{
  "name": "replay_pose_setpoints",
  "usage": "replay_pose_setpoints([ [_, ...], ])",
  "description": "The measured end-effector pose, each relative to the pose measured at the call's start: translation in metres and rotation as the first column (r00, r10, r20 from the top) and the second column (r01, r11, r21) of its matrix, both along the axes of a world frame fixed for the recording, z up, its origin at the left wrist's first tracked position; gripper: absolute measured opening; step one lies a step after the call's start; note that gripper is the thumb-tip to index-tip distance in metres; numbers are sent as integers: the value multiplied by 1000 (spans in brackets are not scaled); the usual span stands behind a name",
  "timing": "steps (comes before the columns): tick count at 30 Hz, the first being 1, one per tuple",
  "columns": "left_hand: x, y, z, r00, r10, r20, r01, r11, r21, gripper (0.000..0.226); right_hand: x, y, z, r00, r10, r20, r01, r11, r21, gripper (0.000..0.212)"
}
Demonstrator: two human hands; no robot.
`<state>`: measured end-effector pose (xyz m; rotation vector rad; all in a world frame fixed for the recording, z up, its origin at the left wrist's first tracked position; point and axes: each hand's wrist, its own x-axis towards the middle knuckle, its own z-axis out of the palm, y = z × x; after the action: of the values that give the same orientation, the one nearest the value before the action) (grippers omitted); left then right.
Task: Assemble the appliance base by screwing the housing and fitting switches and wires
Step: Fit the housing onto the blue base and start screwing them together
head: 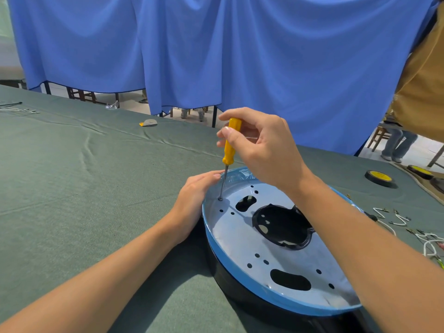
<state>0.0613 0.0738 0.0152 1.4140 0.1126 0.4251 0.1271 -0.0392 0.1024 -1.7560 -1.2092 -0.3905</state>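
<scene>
A round appliance base point(240, 239) with a blue rim and a pale metal plate full of holes lies on the green cloth, over a black housing. A yellow-handled screwdriver point(229, 143) stands nearly upright, its tip on a screw point(220, 199) near the plate's far-left edge. My right hand point(262, 145) grips the handle from the right. My left hand point(194, 203) rests against the base's left rim, fingers curled over the edge beside the shaft.
White wires with metal terminals point(396, 219) lie on the cloth to the right of the base. Two black-and-yellow discs point(379, 177) sit at the far right. A small grey-yellow part point(148, 122) lies far ahead. Blue drapes hang behind the table; a person stands at the right edge.
</scene>
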Motion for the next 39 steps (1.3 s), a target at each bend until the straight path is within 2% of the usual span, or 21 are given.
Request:
replay_pose_setpoints([
  [2, 0, 0, 0, 1000, -9, 11, 10, 1000, -11, 30, 3, 1, 0, 997, -71, 39, 70, 997, 16, 11],
  [4, -1, 1, 0, 1000, -22, 17, 22, 1000, -20, 31, 5, 2, -1, 980, -168, 105, 167, 986, 16, 26],
  [7, -2, 0, 1, 999, -41, 12, 42, 999, -31, 30, 6, 2, -5, 960, -224, 167, 225, 974, 13, 35],
  [9, -1, 1, 0, 999, -36, 21, 37, 999, -30, 31, 5, 2, -6, 975, -179, 129, 184, 983, -26, 31],
  [11, 0, 1, 0, 999, -32, 23, 33, 999, -21, 31, 4, 0, -4, 993, -86, 77, 91, 994, -62, 15],
  [13, 0, 0, 0, 999, -39, 28, 40, 999, -28, 30, 6, -3, -3, 993, -47, 105, 56, 995, -83, 2],
  [16, -1, 0, 1, 998, -45, 41, 46, 999, -28, 31, 9, -2, -3, 977, -76, 197, 98, 990, -102, 8],
  [20, -1, -1, 0, 998, -33, 51, 35, 999, -34, 32, 9, 4, -5, 953, -123, 276, 160, 980, -118, 5],
  [22, -1, 0, 0, 999, -27, 43, 27, 1000, -10, 31, 9, 4, -6, 968, -92, 235, 129, 981, -143, 14],
  [25, -1, 0, 0, 999, -35, 33, 35, 999, -14, 30, 9, 0, -4, 999, -6, 48, 14, 988, -154, 24],
  [26, 0, 1, 0, 999, -39, 30, 39, 999, -22, 30, 10, -1, -3, 999, -8, 41, 14, 988, -154, 27],
  [32, -1, 0, 0, 999, -27, 24, 27, 1000, -1, 30, 11, 2, -6, 962, -158, 223, 192, 972, -137, 32],
  [34, -1, 0, 1, 999, -29, 33, 29, 1000, 4, 30, 9, 2, -5, 973, -138, 187, 168, 973, -158, 33],
  [37, -1, 0, 0, 999, -27, 24, 27, 1000, -2, 30, 9, 0, -4, 999, -30, 29, 35, 979, -202, 30],
  [39, -1, 0, 0, 1000, -20, 16, 20, 1000, -1, 29, 10, -3, -2, 998, -21, 60, 35, 972, -231, 37],
])
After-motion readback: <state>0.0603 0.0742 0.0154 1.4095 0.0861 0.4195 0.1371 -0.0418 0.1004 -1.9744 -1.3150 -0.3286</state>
